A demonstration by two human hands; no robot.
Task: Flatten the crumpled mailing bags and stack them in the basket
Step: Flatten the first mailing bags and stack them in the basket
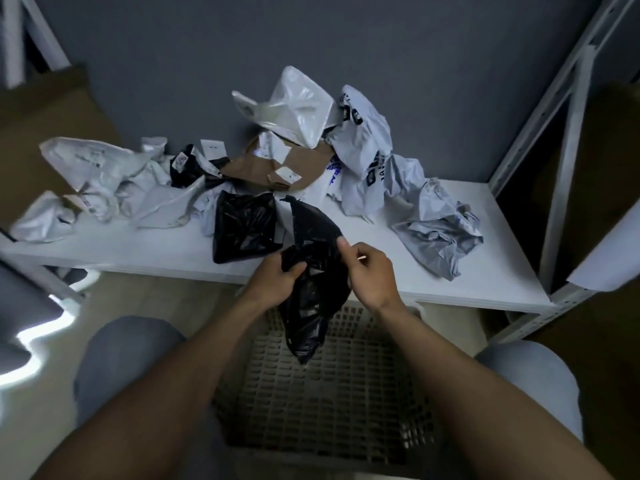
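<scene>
Left hand and right hand — both raised over the basket, near each other, each closed on the same crumpled black mailing bag; left fingers pinch its left fold, right thumb and fingers grip its right edge. The bag hangs between the hands, its upper point rising over the front edge of the white shelf, its lower tip dangling above the basket's open lattice floor, not touching it as far as can be seen. Basket: pale plastic grid, standing on the floor between the person's knees, no bags visible inside. Second black bag: lying fairly flat on the shelf, just left of the held one. Grey crumpled bag: right part of the shelf, well apart from the hands. White bag with dark lettering: upright against the grey wall, behind the grey one. Translucent white bag: puffed up at the back centre, touching the lettered bag. Brown paper mailer: flat beneath it, carrying small white labels. Cluster of white crumpled bags: left part of the shelf, with a small black bag wedged among them. White metal shelving upright — at the right edge of the shelf.
</scene>
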